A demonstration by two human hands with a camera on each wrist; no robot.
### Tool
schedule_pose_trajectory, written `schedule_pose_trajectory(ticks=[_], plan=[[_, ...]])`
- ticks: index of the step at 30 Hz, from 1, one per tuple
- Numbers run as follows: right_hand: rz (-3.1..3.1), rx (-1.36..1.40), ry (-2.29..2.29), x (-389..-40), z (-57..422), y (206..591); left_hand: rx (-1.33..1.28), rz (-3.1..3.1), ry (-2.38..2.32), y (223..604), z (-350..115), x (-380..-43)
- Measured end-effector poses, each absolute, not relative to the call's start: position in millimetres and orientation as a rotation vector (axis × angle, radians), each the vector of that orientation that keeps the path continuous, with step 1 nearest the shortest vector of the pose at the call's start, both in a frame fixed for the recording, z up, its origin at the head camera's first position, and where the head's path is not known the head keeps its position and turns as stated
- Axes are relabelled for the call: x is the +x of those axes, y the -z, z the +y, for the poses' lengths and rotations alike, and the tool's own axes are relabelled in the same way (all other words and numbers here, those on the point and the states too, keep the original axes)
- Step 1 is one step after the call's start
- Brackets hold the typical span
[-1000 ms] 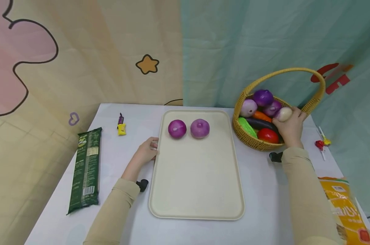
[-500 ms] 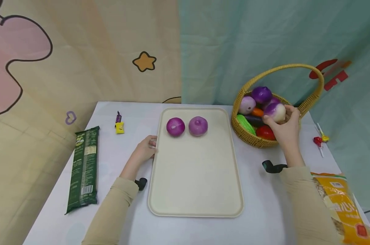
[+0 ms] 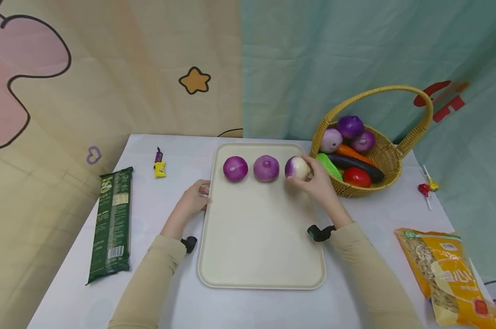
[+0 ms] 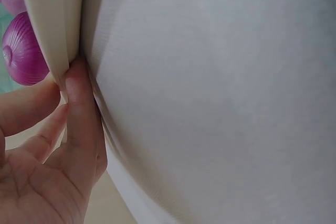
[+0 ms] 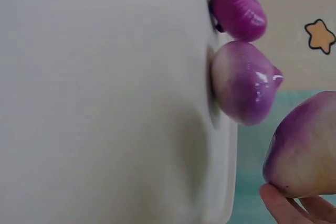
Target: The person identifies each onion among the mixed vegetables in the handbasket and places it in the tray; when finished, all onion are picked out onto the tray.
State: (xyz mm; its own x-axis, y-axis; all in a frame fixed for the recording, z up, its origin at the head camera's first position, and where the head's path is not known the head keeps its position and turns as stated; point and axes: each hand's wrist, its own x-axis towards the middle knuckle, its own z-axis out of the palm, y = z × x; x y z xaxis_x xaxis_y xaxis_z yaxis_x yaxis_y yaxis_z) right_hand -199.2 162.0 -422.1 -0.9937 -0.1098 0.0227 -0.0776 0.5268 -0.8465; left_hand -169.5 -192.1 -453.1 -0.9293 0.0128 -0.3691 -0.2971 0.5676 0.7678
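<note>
My right hand (image 3: 318, 183) holds a purple-and-white onion (image 3: 296, 168) over the far right corner of the beige tray (image 3: 264, 242). In the right wrist view, fingertips (image 5: 278, 203) support the held onion (image 5: 304, 150), and a shadow falls on the tray. Beside it, a magenta onion (image 3: 235, 169) and a paler purple onion (image 3: 266, 168) sit in a row along the tray's far end. My left hand (image 3: 193, 198) pinches the tray's left rim. Thumb and finger close on that rim (image 4: 58, 30) in the left wrist view.
A wicker basket (image 3: 355, 191) with a tall handle stands back right, holding onions, an eggplant (image 3: 355, 165), a carrot, a tomato (image 3: 356, 177) and a green vegetable. A green packet (image 3: 111, 224) and candies (image 3: 159, 169) lie left; lollipops (image 3: 426, 187) and an orange bag (image 3: 449, 274) lie right.
My right hand has lifted the purple-and-white onion out of the basket and carried it left over the tray. My left hand has stayed at the tray's rim.
</note>
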Motion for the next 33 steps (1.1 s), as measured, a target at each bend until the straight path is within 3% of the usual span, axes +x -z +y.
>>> schedule_pose_trajectory(ticks=[8, 20, 33], plan=[[2.860, -0.177, 1.227, -216, 143, 442, -0.229, 2.463, -1.303, 452, -191, -172], [2.807, -0.148, 1.218, -230, 130, 450, -0.235, 2.430, -1.347, 452, -191, -169], [2.915, -0.226, 1.186, -207, 141, 426, -0.245, 2.431, -1.332, 453, -193, -169]])
